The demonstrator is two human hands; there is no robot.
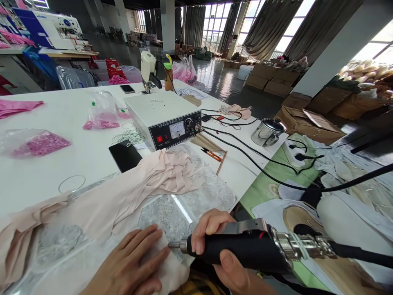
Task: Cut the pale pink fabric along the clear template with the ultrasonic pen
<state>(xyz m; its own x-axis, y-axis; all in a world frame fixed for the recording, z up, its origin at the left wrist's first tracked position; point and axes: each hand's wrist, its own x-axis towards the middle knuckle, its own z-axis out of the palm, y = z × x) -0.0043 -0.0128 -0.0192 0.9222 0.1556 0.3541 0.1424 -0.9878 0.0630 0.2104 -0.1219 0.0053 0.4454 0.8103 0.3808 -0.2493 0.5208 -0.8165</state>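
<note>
My right hand [215,233] is wrapped round a black handheld ultrasonic welding gun [245,246] with a metal tip and a cable at its rear. The tip points left and meets pale fabric [175,266] beside my left fingertips. Lying flat with its fingers stretched out, my left hand [135,262] presses on that pale fabric. A long pile of pale pink fabric strips [144,176] spreads across a clear-covered grey marbled board [166,211] just beyond my hands. Whether the tip touches the cloth or hovers over it, I cannot tell.
A white control box [166,119] stands beyond the strips, its black cable running right. Around it are a black phone [125,156], orange thread snips [211,154], a lidded metal cup [267,132] and bags of pink pieces [43,143]. White cloth [353,176] heaps at right.
</note>
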